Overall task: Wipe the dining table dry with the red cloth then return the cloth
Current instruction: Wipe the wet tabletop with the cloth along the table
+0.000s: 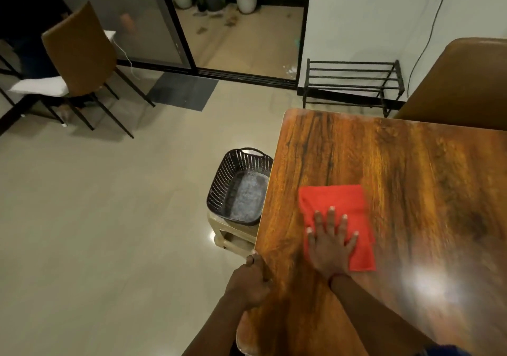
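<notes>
Right hand (pixel 330 246) lies spread flat on the cloth (pixel 340 213) (long axis toward the far edge); left hand (pixel 253 276) apparently grips the worktop (pixel 411 177) left edge.

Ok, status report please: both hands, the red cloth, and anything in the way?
Right hand flat on red cloth, pressing it to table. Left hand grips table edge. Nothing in the way.

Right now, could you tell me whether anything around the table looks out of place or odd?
Nothing stands out. The red cloth lies flat on the dining table under the right hand; the left hand grips the edge.
</notes>
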